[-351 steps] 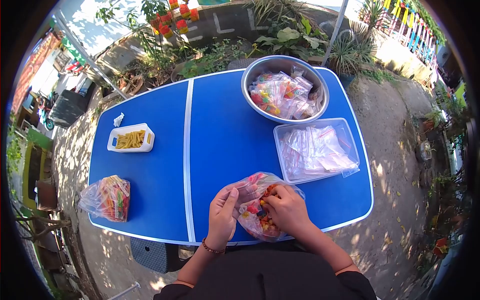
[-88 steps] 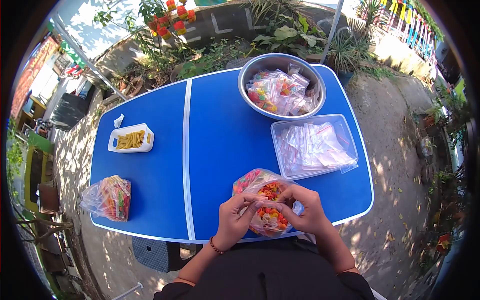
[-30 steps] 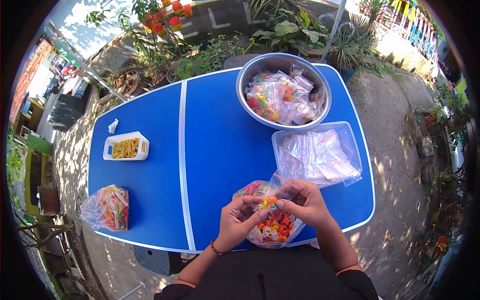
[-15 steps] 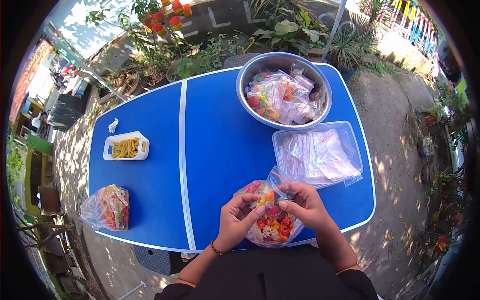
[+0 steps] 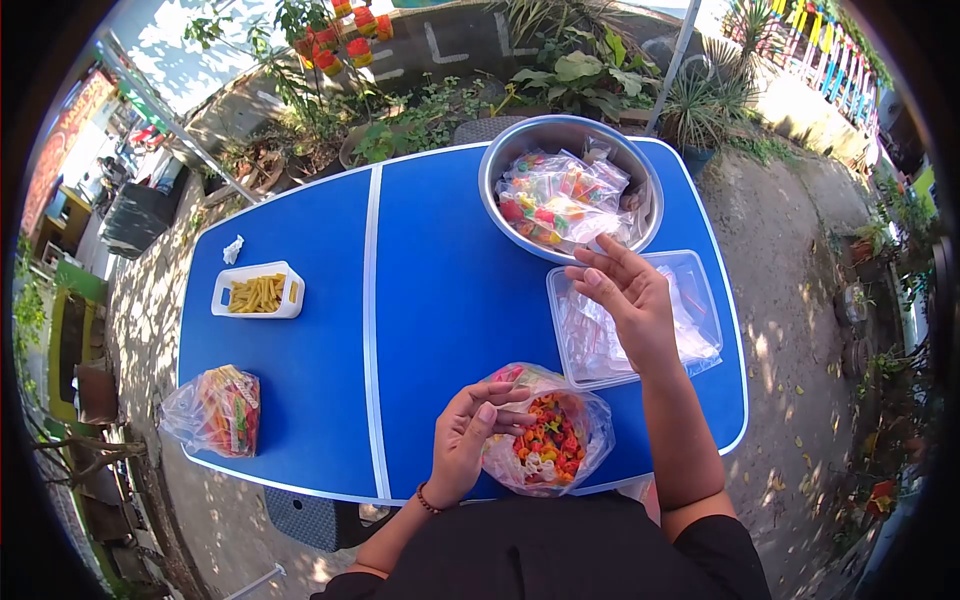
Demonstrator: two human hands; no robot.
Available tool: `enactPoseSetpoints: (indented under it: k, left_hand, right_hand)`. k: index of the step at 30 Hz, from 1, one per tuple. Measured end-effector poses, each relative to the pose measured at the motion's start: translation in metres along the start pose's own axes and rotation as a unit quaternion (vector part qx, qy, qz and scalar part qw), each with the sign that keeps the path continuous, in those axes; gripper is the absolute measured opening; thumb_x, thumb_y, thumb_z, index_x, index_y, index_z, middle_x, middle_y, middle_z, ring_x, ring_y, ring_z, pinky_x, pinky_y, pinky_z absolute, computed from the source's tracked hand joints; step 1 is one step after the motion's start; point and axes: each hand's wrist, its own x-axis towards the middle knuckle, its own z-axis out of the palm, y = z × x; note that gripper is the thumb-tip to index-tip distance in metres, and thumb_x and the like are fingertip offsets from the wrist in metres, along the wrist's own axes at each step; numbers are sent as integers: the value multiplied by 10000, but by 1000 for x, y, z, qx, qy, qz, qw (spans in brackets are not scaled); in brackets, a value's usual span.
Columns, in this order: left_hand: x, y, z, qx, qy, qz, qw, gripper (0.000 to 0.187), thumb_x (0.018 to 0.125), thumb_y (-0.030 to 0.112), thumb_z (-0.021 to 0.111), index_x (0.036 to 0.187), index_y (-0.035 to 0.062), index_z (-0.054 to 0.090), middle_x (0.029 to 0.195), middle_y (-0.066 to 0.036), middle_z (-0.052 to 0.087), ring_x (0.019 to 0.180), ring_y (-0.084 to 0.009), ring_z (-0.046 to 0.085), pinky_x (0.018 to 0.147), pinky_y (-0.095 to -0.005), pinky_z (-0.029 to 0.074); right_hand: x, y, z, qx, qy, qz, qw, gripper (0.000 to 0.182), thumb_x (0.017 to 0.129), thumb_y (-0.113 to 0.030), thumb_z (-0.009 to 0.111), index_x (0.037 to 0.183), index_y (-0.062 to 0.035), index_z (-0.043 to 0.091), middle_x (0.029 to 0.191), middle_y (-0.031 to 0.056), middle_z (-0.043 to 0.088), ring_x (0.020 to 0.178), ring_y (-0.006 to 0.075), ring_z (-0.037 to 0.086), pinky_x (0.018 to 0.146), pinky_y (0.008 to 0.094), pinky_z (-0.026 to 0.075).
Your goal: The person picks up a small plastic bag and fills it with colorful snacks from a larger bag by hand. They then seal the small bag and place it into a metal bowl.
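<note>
My left hand [image 5: 472, 440] hovers at the left side of an open clear plastic bag [image 5: 597, 440] filled with small red, orange and yellow pieces [image 5: 556, 425]. Its fingers are loosely apart and hold nothing I can see. Stretched out over the clear plastic tray [image 5: 562, 350], my right hand [image 5: 632, 300] has its fingers apart near the front rim of a steel bowl [image 5: 487, 190]. Inside the bowl lie several filled zip bags [image 5: 575, 195]. Flat unfilled zip bags [image 5: 590, 335] fill the tray, partly hidden by my right hand and forearm.
On the left of the blue table [image 5: 450, 280] stand a white basket [image 5: 262, 313] of yellowish sticks and a plastic bag [image 5: 225, 410] of colourful sticks. A crumpled white scrap [image 5: 233, 249] lies behind the basket. A white line [image 5: 371, 300] crosses the table.
My right hand has moved from the small zip bag above the large bag up and forward to the bowl. The small bag has left both hands. My left hand's fingers have loosened.
</note>
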Motion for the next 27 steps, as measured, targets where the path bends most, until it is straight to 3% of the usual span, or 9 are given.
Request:
enactPoseSetpoints:
  k: [3, 4, 7, 8, 11, 17, 21, 24, 27]
  left_hand:
    - [1, -1, -1, 2, -6, -3, 1000, 376, 1052, 253, 463, 1294, -33, 486, 1256, -231, 616, 1042, -265, 687, 850, -339, 559]
    - [1, -2, -1, 3, -8, -6, 1000, 368, 1052, 246, 462, 1290, -33, 488, 1249, -231, 619, 1039, -264, 687, 849, -340, 560]
    - [4, -1, 3, 14, -19, -19, 1000, 347, 1052, 230, 461, 1275, -34, 496, 1229, -225, 630, 1035, -264, 688, 849, -343, 562]
    - [4, -1, 5, 13, -24, -22, 999, 343, 1053, 228, 459, 1272, -33, 498, 1223, -223, 633, 1033, -264, 688, 849, -343, 563]
    - [6, -2, 8, 10, -38, -27, 999, 335, 1054, 223, 455, 1265, -33, 502, 1208, -220, 639, 1028, -266, 690, 849, -345, 566]
    - [1, -1, 6, 14, -28, -17, 999, 328, 1055, 217, 452, 1256, -37, 511, 1185, -217, 648, 1015, -267, 693, 845, -346, 569]
    - [-2, 0, 8, 26, -24, -3, 999, 325, 1046, 212, 480, 1251, -38, 516, 1160, -203, 658, 1009, -253, 691, 853, -336, 559]
    - [-4, 3, 11, 91, -14, 42, 995, 338, 1034, 216, 515, 1254, -42, 515, 1182, -193, 648, 1066, -237, 661, 913, -334, 527]
    - [-4, 5, 13, 138, 16, 97, 986, 376, 1027, 255, 529, 1253, -45, 517, 1224, -185, 630, 1152, -226, 611, 984, -348, 484]
  right_hand:
    - [-5, -1, -25, -227, -71, 40, 971, 222, 921, 19, 616, 1139, 48, 641, 1100, 154, 697, 946, 153, 697, 788, 260, 570]
    - [-10, -6, -29, -325, -74, 68, 940, 214, 857, -9, 675, 1071, 9, 677, 1078, 125, 691, 980, 185, 675, 804, 294, 564]
    - [-27, -3, -31, -604, -66, -126, 784, 214, 785, -40, 729, 994, -19, 686, 937, 104, 682, 954, 254, 645, 861, 350, 532]
    - [-30, 3, -31, -621, -46, -130, 771, 263, 728, -47, 744, 984, -38, 683, 902, 101, 661, 971, 313, 604, 885, 390, 503]
    - [-30, 26, -36, -687, 16, -129, 715, 250, 747, -37, 730, 993, -51, 684, 922, 96, 687, 916, 290, 641, 825, 383, 523]
    - [-32, 18, -50, -584, 37, -57, 809, 260, 765, -14, 724, 1018, -60, 683, 892, 98, 722, 770, 266, 685, 696, 353, 535]
    - [-35, 5, -51, -556, 42, -162, 814, 237, 780, -39, 727, 1010, -71, 678, 848, 87, 708, 811, 270, 659, 702, 350, 524]
    - [-44, -12, -42, -420, -14, -192, 887, 163, 843, -42, 714, 1005, -37, 694, 842, 75, 712, 778, 197, 665, 683, 300, 523]
    - [-65, -25, -29, -104, -61, 58, 991, 100, 908, -45, 676, 988, 9, 699, 869, 72, 716, 765, 126, 662, 670, 259, 522]
